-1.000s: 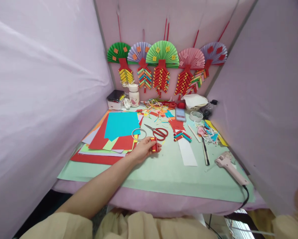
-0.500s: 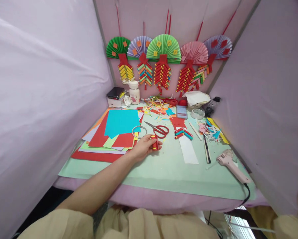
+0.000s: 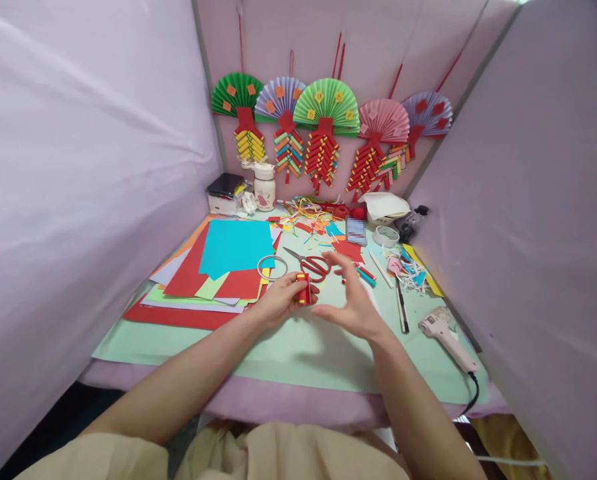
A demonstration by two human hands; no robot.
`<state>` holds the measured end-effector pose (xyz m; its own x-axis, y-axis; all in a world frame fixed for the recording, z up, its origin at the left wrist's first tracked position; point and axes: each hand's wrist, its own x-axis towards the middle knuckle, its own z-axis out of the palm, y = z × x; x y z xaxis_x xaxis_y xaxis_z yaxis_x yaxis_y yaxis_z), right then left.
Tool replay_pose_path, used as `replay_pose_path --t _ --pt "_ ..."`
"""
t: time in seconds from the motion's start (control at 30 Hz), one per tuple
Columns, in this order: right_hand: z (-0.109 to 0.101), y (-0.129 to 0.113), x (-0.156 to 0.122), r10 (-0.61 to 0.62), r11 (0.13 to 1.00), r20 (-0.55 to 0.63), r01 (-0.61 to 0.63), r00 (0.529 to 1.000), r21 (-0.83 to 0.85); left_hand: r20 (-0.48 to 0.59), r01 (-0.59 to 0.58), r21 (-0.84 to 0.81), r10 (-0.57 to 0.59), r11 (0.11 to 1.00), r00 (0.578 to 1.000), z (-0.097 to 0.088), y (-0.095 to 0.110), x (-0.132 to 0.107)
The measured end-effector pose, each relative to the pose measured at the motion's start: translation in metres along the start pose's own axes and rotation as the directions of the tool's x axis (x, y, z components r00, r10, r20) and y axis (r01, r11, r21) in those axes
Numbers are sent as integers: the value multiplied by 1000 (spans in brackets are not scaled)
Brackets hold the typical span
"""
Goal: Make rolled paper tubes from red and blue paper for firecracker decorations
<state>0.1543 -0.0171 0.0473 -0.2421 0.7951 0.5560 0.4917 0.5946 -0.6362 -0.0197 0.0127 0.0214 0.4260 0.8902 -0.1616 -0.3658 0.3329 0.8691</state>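
Observation:
My left hand [image 3: 278, 301] pinches a small red paper roll with yellow ends [image 3: 304, 289] just above the green mat [image 3: 288, 350]. Beside it, my right hand [image 3: 351, 303] hovers open with fingers spread, a little to the right of the roll and not touching it. Red-handled scissors [image 3: 312, 265] lie just behind the roll. A clear tape ring [image 3: 272, 267] rests left of the scissors. Several finished paper rolls [image 3: 366, 274] lie partly hidden behind my right hand.
A stack of coloured paper sheets [image 3: 218, 267] covers the left of the mat. A pink glue gun [image 3: 444, 337] with its cord lies at the right front. Paper scraps, a phone [image 3: 356, 231], a tape roll [image 3: 386, 235] and a mug [image 3: 264, 189] sit at the back. Paper fan decorations [image 3: 325, 110] hang on the wall.
My right hand has come into view from the right and now hovers beside the roll. The left hand stays on the roll, shifted slightly left in the picture.

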Motion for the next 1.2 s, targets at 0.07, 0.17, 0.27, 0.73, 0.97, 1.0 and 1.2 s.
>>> replay_pose_path --t 0.07,0.17,0.27,0.73,0.97,1.0,1.2 --pt "11 5 4 -23 998 125 17 992 53 11 0 -6 0 1000 1000 0 0 0" --pt "27 17 4 -9 995 223 -12 975 95 35 16 4 -16 1000 999 0 1 -1" --pt "34 24 0 -7 995 212 -15 977 101 78 50 31 -52 998 996 1 2 -2" --pt "54 18 -13 -77 986 -308 26 948 -167 -109 -277 121 291 953 951 -2 -6 5" --pt "67 18 -11 -6 997 -259 -15 966 -76 -120 -337 134 353 932 928 -2 -9 7" --pt "67 19 -10 3 997 -259 -23 966 -75 -117 -330 135 345 934 931 -2 -9 8" --pt "69 21 -9 3 995 -254 -28 967 -92 -105 -296 124 310 947 945 -3 -13 9"
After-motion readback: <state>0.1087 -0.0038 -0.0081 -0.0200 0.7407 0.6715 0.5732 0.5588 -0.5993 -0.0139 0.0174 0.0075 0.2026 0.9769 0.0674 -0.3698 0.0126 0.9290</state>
